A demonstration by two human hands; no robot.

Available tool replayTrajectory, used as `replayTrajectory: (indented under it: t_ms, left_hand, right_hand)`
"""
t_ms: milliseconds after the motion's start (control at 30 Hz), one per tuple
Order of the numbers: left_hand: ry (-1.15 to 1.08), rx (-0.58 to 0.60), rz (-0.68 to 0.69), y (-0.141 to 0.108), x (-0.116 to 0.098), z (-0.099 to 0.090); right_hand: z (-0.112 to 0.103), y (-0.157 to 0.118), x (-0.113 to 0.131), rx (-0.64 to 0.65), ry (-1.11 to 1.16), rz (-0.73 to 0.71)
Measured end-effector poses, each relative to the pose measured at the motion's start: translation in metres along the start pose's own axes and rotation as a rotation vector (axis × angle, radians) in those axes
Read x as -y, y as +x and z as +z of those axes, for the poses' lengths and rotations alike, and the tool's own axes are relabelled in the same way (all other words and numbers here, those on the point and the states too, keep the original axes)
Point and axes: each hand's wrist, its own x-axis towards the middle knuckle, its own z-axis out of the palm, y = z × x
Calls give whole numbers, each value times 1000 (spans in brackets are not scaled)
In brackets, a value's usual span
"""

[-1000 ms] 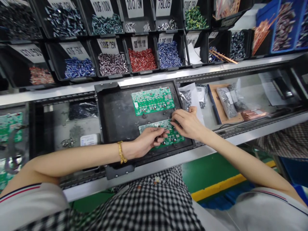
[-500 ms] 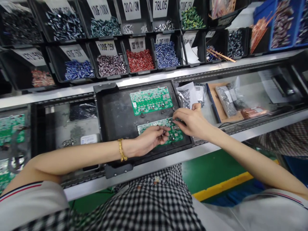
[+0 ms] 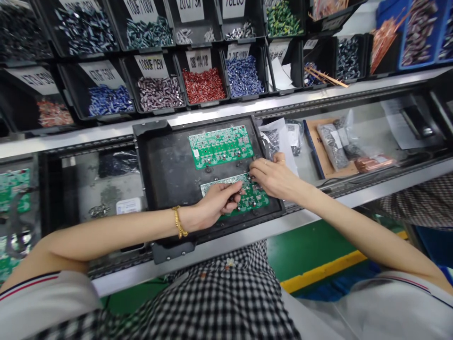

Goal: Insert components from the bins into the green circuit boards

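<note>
A person's two bare hands work over a green rectangular circuit board with small mounted parts (image 3: 255, 197), the nearer of two in a shallow black tray (image 3: 164, 165) on a long metal-edged desk (image 3: 226, 243). The left hand (image 3: 212, 205), a gold bead bracelet (image 3: 179, 222) at its wrist, is above the board's middle, its grip together on tiny dark parts (image 3: 242, 191), too small to identify. The right hand (image 3: 271, 177) bends over the board's far right part, fingertips down at it; whether its grip is apart or together cannot be told. A second green circuit board (image 3: 221, 147) lies just beyond. To the right are clear plastic bags of parts (image 3: 332, 144); behind, black bins (image 3: 205, 85) hold red, blue, green and grey components.
</note>
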Motion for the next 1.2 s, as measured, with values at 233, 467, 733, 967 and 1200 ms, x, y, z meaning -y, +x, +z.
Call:
replayTrajectory:
  t_ms: [233, 467, 733, 967, 1200]
  left_hand:
    - [-161, -145, -71, 3, -10, 7]
    - [-274, -150, 33, 10, -48, -1]
    - [-100, -139, 197, 30, -80, -25]
    - [-152, -79, 193, 36, -85, -32]
    - [-169, -49, 194, 37, -86, -31]
  right_hand:
    - [-22, 5, 15, -96, 304, 103]
    - [-37, 51, -7, -157, 260, 120]
    - [-8, 106, -75, -45, 209, 140]
    - [-7, 106, -73, -29, 144, 95]
    - [-4, 104, -70, -33, 35, 64]
